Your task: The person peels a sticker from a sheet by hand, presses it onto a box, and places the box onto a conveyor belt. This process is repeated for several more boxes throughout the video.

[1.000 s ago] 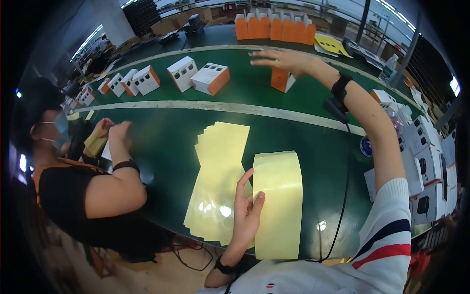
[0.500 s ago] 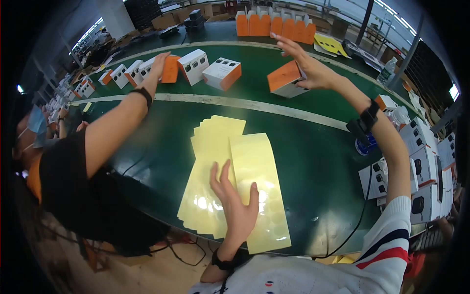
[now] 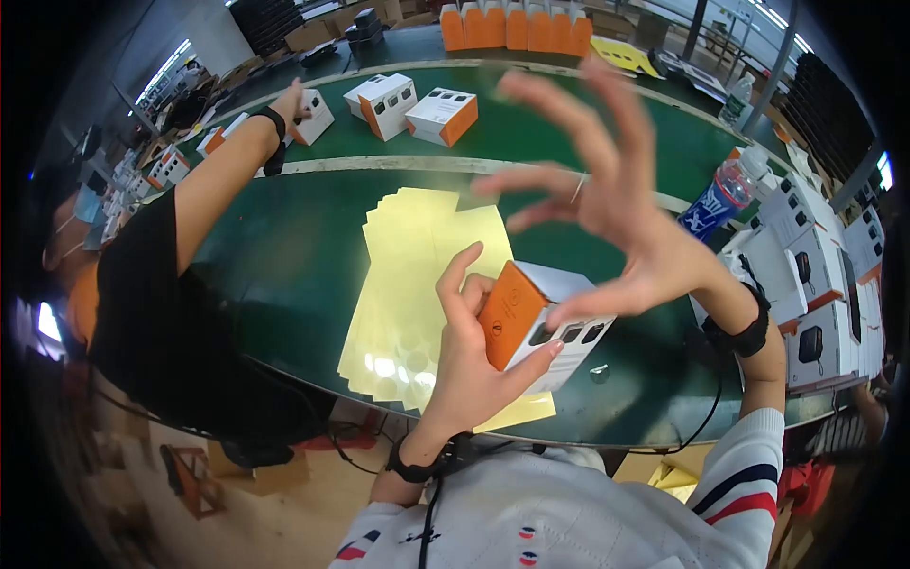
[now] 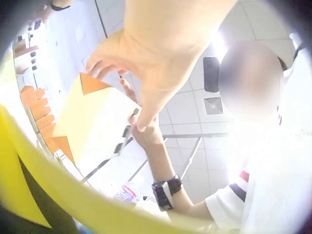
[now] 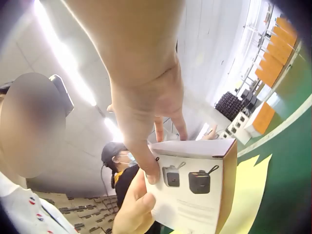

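My left hand [image 3: 474, 365] grips a small white-and-orange product box [image 3: 559, 356], its thumb on the printed side and its fingers at the orange face. The box is tilted over the near part of the table, with pictures of small black devices on it. Above it my right hand [image 3: 621, 213] has its fingers spread. In the right wrist view, the right thumb [image 5: 150, 170] lies against the printed side of the box. Beneath and left of the box, yellow sticker sheets [image 3: 403, 275] lie fanned on the green table [image 3: 294, 256].
At left another person's arm [image 3: 213, 180] reaches to a box [image 3: 313, 119] on the green belt. More boxes [image 3: 441, 116] stand there. Orange cartons [image 3: 517, 30] line the back. A drink bottle [image 3: 716, 204] and stacked product boxes [image 3: 815, 275] stand at right.
My right hand has brought the box from the belt to the near table, and my left hand has left the sheets and taken hold of it. The right fingers have spread off the box.
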Demonstrator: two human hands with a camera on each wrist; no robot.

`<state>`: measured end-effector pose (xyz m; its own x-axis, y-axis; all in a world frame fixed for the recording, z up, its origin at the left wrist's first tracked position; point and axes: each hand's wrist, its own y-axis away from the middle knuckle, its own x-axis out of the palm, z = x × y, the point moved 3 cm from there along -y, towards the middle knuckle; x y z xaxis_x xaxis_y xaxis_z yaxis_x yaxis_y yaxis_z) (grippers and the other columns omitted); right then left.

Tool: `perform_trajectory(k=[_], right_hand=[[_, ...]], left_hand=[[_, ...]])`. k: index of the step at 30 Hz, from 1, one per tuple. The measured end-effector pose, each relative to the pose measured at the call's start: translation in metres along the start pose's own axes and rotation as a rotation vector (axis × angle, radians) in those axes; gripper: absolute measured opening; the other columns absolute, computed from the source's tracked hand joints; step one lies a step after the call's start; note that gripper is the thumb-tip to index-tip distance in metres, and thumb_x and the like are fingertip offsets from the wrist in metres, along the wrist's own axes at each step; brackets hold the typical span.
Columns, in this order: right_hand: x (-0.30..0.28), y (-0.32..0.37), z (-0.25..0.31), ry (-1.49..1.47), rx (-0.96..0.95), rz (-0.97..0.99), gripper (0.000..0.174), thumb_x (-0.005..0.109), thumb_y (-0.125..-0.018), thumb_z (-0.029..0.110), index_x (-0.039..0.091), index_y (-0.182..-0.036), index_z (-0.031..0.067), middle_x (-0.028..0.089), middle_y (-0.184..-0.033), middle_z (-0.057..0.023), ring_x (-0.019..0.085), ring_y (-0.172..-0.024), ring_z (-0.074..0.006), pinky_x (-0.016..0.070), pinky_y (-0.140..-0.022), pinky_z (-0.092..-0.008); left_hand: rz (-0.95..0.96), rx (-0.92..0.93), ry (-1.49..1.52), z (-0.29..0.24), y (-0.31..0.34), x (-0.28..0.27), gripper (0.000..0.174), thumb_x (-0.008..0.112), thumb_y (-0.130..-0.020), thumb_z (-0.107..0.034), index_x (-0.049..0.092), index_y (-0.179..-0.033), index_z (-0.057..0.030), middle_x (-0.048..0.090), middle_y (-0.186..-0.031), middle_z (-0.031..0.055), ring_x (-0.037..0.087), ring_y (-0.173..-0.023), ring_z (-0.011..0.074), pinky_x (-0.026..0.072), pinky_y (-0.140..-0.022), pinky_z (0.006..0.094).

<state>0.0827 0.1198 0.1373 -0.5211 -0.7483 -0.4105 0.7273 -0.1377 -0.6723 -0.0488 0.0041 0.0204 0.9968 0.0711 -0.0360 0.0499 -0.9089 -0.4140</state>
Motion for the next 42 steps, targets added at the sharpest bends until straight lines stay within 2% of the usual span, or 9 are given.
perform_trajectory(k=[2, 7, 10, 15, 19, 24, 28, 33, 42], right_hand=[[-0.010, 0.005, 0.011, -0.197, 0.138, -0.311, 0.123, 0.086, -0.079, 0.010, -0.003, -0.163, 0.0279, 0.020, -0.164, -0.0242, 0.063, -0.123, -0.0363, 0.0529, -0.100, -0.0454], [0.009, 0.021, 0.028, -0.457, 0.502, -0.411, 0.108, 0.073, -0.084, -0.006, 0.003, -0.161, 0.0226, 0.032, -0.156, -0.0284, 0.072, -0.104, -0.0260, 0.0497, -0.106, -0.0461], [0.020, 0.026, 0.023, -0.465, 0.519, -0.469, 0.108, 0.074, -0.084, -0.004, 0.003, -0.161, 0.0222, 0.033, -0.156, -0.0282, 0.073, -0.101, -0.0250, 0.0457, -0.110, -0.0477], [0.027, 0.026, 0.020, -0.405, 0.538, -0.425, 0.107, 0.074, -0.083, -0.007, 0.003, -0.159, 0.0210, 0.033, -0.155, -0.0286, 0.074, -0.102, -0.0259, 0.0464, -0.109, -0.0463], [0.032, 0.018, 0.017, -0.338, 0.462, -0.452, 0.106, 0.072, -0.082, -0.010, 0.005, -0.159, 0.0186, 0.036, -0.154, -0.0289, 0.073, -0.101, -0.0252, 0.0507, -0.105, -0.0427], [0.024, 0.015, 0.016, -0.262, 0.338, -0.593, 0.104, 0.073, -0.080, -0.012, 0.009, -0.159, 0.0148, 0.038, -0.153, -0.0298, 0.073, -0.096, -0.0233, 0.0540, -0.101, -0.0393], [0.028, 0.017, 0.032, -0.254, 0.347, -0.512, 0.111, 0.076, -0.075, -0.009, 0.008, -0.159, 0.0120, 0.035, -0.153, -0.0327, 0.074, -0.087, -0.0205, 0.0537, -0.102, -0.0393], [0.040, 0.030, 0.025, -0.257, 0.454, -0.510, 0.117, 0.077, -0.071, -0.013, 0.004, -0.159, 0.0132, 0.043, -0.149, -0.0307, 0.076, -0.086, -0.0209, 0.0525, -0.102, -0.0384], [0.041, 0.037, 0.007, -0.193, 0.510, -0.479, 0.114, 0.078, -0.072, -0.012, 0.009, -0.158, 0.0134, 0.048, -0.146, -0.0276, 0.076, -0.088, -0.0205, 0.0503, -0.102, -0.0358]], left_hand=[[-0.004, 0.010, 0.119, 0.000, 0.006, 0.007, 0.108, 0.078, -0.078, 0.005, 0.004, -0.155, -0.0112, 0.050, -0.120, 0.0130, 0.060, -0.114, 0.0231, 0.0498, -0.096, 0.0357], [0.047, 0.073, 0.232, -0.016, 0.007, 0.002, 0.110, 0.084, -0.075, -0.002, 0.007, -0.154, -0.0102, 0.039, -0.137, 0.0213, 0.060, -0.119, 0.0283, 0.0533, -0.095, 0.0367], [0.078, 0.291, 0.349, -0.020, 0.006, 0.000, 0.115, 0.088, -0.072, -0.010, 0.007, -0.153, -0.0123, 0.028, -0.148, 0.0266, 0.057, -0.124, 0.0340, 0.0542, -0.096, 0.0384], [0.169, 0.351, 0.142, -0.024, 0.016, -0.007, 0.092, 0.092, -0.066, -0.016, 0.046, -0.146, -0.0064, 0.022, -0.156, 0.0240, 0.057, -0.128, 0.0352, 0.0526, -0.100, 0.0397], [0.150, 0.235, 0.165, -0.023, 0.016, -0.008, 0.102, 0.092, -0.067, -0.018, 0.038, -0.152, -0.0025, 0.024, -0.158, 0.0177, 0.057, -0.128, 0.0264, 0.0526, -0.098, 0.0368], [0.063, 0.132, 0.213, -0.017, 0.017, -0.010, 0.091, 0.086, -0.075, -0.012, 0.039, -0.152, -0.0028, 0.033, -0.154, 0.0185, 0.056, -0.125, 0.0251, 0.0510, -0.098, 0.0351], [-0.021, 0.188, -0.021, -0.004, 0.014, -0.022, 0.076, 0.077, -0.083, -0.004, 0.041, -0.150, -0.0040, 0.039, -0.149, 0.0182, 0.054, -0.126, 0.0262, 0.0486, -0.100, 0.0356], [-0.136, 0.102, 0.197, -0.002, 0.010, -0.028, 0.051, 0.073, -0.083, 0.003, 0.050, -0.127, -0.0071, 0.040, -0.132, 0.0151, 0.052, -0.123, 0.0256, 0.0481, -0.098, 0.0380], [-0.092, 0.156, 0.085, 0.002, 0.013, -0.028, 0.054, 0.074, -0.082, 0.001, 0.051, -0.129, -0.0102, 0.039, -0.133, 0.0168, 0.052, -0.122, 0.0266, 0.0506, -0.094, 0.0354]])
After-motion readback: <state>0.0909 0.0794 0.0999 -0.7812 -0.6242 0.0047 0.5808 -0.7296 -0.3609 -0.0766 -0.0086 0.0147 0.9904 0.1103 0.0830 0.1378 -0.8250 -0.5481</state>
